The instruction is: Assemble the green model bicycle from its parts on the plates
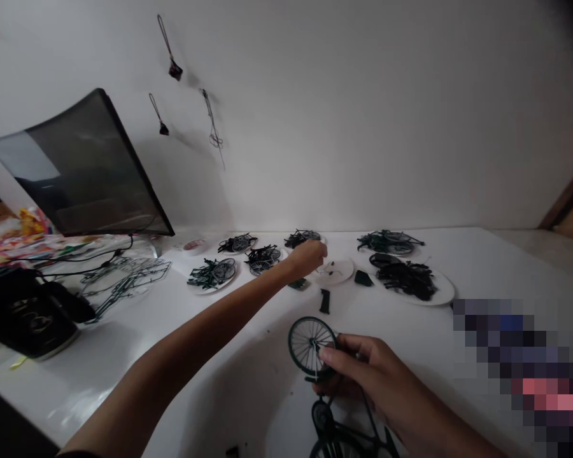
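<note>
My right hand point(363, 362) grips a dark green model bicycle point(322, 416) by the frame near one wheel. Its spoked wheel point(311, 346) faces up beside my thumb, and the other wheel is cut off by the bottom edge. My left hand point(310, 256) reaches far across the table to the near-left rim of a small white plate point(346, 272) holding a few tiny parts. Its fingers are curled together, and whatever they may hold is hidden. A green part point(325, 301) and a dark green block point(363, 278) lie near the plate.
White plates with bicycle parts point(212, 273) stand at the back left; another plate point(444, 289) with black parts is at right. A monitor point(90, 172), cables, thin green frames point(128, 280) and a black object point(28, 312) occupy the left side. A white wall rises behind.
</note>
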`<action>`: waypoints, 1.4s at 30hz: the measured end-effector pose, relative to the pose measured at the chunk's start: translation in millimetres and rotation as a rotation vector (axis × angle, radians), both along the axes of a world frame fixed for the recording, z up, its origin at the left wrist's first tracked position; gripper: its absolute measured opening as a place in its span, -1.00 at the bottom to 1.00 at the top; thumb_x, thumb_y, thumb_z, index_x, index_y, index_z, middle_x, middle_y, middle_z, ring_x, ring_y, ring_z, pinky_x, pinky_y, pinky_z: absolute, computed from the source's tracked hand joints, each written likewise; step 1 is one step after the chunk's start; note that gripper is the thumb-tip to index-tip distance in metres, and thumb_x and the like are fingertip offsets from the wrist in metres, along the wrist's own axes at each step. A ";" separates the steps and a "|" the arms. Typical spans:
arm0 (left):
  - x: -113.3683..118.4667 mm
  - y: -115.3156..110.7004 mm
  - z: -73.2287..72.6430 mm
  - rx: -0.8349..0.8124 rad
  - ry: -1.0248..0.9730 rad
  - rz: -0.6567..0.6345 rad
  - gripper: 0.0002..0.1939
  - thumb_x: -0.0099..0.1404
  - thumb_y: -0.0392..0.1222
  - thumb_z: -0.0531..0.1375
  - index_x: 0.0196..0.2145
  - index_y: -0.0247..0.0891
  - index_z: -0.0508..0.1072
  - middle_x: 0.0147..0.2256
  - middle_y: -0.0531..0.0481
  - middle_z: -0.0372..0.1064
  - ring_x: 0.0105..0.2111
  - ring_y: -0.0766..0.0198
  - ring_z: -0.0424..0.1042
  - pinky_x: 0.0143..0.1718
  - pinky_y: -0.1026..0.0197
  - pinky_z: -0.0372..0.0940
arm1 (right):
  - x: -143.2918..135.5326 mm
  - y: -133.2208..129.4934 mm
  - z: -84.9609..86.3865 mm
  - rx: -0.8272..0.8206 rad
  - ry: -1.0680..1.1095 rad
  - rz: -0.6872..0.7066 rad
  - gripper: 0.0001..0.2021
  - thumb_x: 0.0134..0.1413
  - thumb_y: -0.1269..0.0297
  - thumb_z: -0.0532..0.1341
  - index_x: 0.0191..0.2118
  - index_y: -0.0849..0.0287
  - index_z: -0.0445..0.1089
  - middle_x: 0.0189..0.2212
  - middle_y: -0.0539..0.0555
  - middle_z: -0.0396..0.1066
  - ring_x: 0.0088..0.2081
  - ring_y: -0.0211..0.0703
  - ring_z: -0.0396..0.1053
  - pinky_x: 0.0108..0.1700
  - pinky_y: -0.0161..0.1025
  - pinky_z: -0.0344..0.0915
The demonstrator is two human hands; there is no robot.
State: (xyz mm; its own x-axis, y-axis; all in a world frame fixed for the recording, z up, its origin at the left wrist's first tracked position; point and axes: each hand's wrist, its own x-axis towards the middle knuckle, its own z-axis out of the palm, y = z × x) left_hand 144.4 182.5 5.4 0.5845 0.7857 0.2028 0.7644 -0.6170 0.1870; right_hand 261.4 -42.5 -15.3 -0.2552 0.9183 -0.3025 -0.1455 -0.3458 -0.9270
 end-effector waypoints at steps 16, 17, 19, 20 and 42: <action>-87.8 -208.5 9.6 -0.032 -0.936 -0.354 -0.83 0.28 -0.51 0.29 -0.26 -0.32 0.42 -0.26 -0.10 0.52 -0.24 0.29 0.53 -0.21 0.23 0.47 | -5.4 -0.9 7.0 0.044 -0.047 -0.060 -0.74 0.03 0.05 0.40 -0.30 0.15 0.56 -0.35 0.06 0.56 -0.36 -0.12 0.58 -0.26 -0.25 0.46; -86.6 -207.5 7.3 -0.057 -0.929 -0.352 -0.83 0.28 -0.50 0.29 -0.26 -0.32 0.42 -0.26 -0.10 0.52 -0.24 0.30 0.53 -0.21 0.24 0.47 | -5.5 -1.0 6.9 0.034 -0.058 -0.053 -0.74 0.03 0.05 0.40 -0.28 0.15 0.56 -0.34 0.05 0.57 -0.36 -0.12 0.58 -0.25 -0.25 0.45; -85.7 -204.7 3.3 -0.097 -0.941 -0.336 -0.82 0.28 -0.50 0.30 -0.25 -0.31 0.42 -0.25 -0.08 0.53 -0.24 0.30 0.53 -0.20 0.25 0.46 | -4.4 -0.3 5.1 0.024 -0.078 -0.029 -0.72 0.02 0.05 0.41 -0.24 0.15 0.57 -0.32 0.05 0.58 -0.36 -0.12 0.58 -0.25 -0.24 0.44; -85.8 -203.7 1.6 -0.109 -0.949 -0.328 -0.82 0.27 -0.49 0.30 -0.25 -0.30 0.42 -0.25 -0.08 0.53 -0.23 0.30 0.54 -0.19 0.25 0.46 | -3.3 0.2 3.7 0.021 -0.088 -0.010 -0.70 0.03 0.04 0.40 -0.21 0.15 0.57 -0.29 0.06 0.58 -0.34 -0.12 0.58 -0.24 -0.24 0.44; -83.1 -201.9 -5.4 0.011 -0.798 -0.332 -0.86 0.30 -0.47 0.28 -0.25 -0.32 0.42 -0.26 -0.07 0.52 -0.25 0.35 0.53 -0.22 0.31 0.45 | 0.1 1.7 6.7 0.075 -0.163 0.113 -0.68 0.18 -0.02 0.28 -0.26 0.18 0.49 -0.26 0.07 0.53 -0.22 -0.07 0.56 -0.07 -0.17 0.32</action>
